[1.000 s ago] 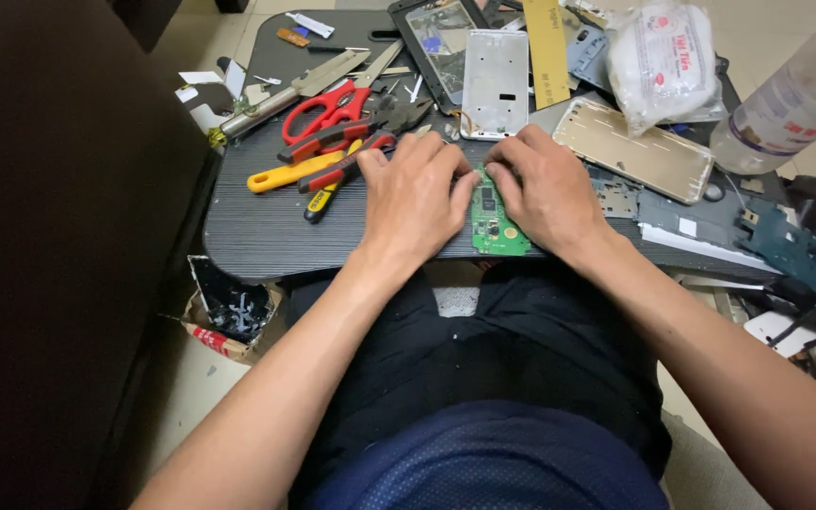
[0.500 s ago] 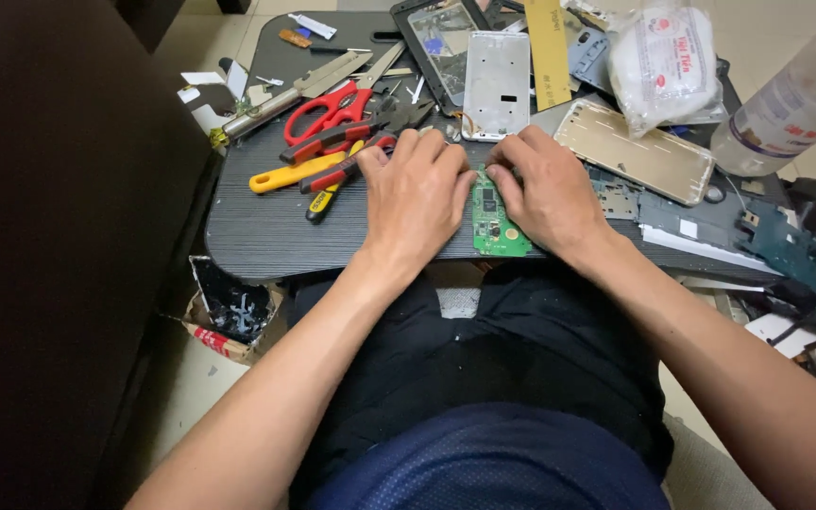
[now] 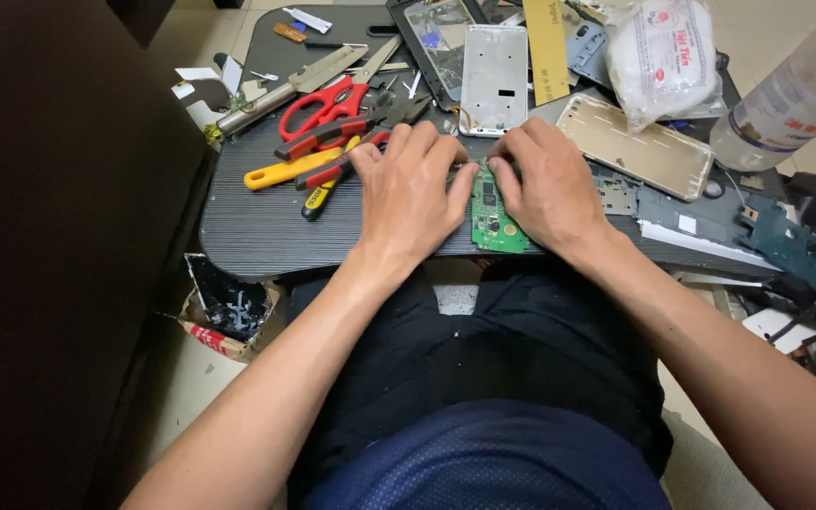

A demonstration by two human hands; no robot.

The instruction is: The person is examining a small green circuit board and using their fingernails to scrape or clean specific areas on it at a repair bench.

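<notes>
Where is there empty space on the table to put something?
Bare table lies at the near-left corner, below the yellow-handled tool and beside the left hand. It is crowded behind both hands and past the right hand.

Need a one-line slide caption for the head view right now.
Both hands, left hand and right hand, press on a green circuit board at the edge of a dark lap table beside red scissors.

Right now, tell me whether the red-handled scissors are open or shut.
Shut, as far as shows. The red-handled scissors lie flat on the dark lap table, handle loops together; their blades are hidden among the other tools.
</notes>
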